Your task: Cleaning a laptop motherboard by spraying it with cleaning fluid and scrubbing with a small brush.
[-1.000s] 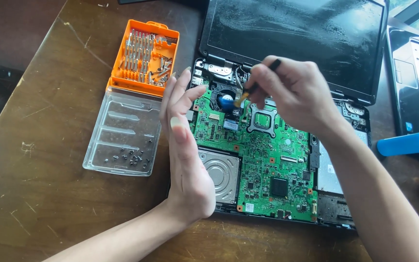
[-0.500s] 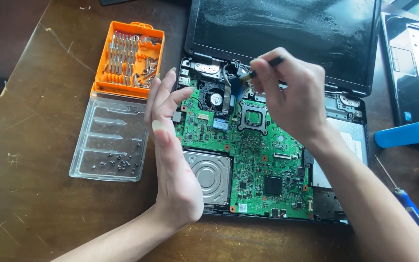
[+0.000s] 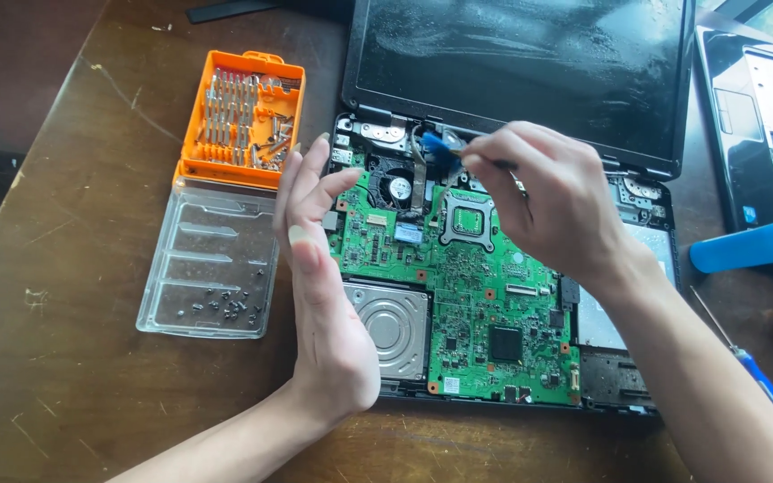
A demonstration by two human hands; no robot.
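Observation:
An opened laptop lies on the wooden table, its green motherboard bare, with a small fan and a silver hard drive. My right hand is closed on a thin tool with a blue end, held over the board's upper edge near the hinge. My left hand stands on edge, fingers straight and apart, against the laptop's left side, holding nothing.
An orange bit case with several bits sits to the left, its clear lid holding small screws. A blue-handled screwdriver, a blue cylinder and a second laptop part lie to the right.
My right hand has moved left and up along the board's top edge with the tool. My left hand stays against the laptop's side.

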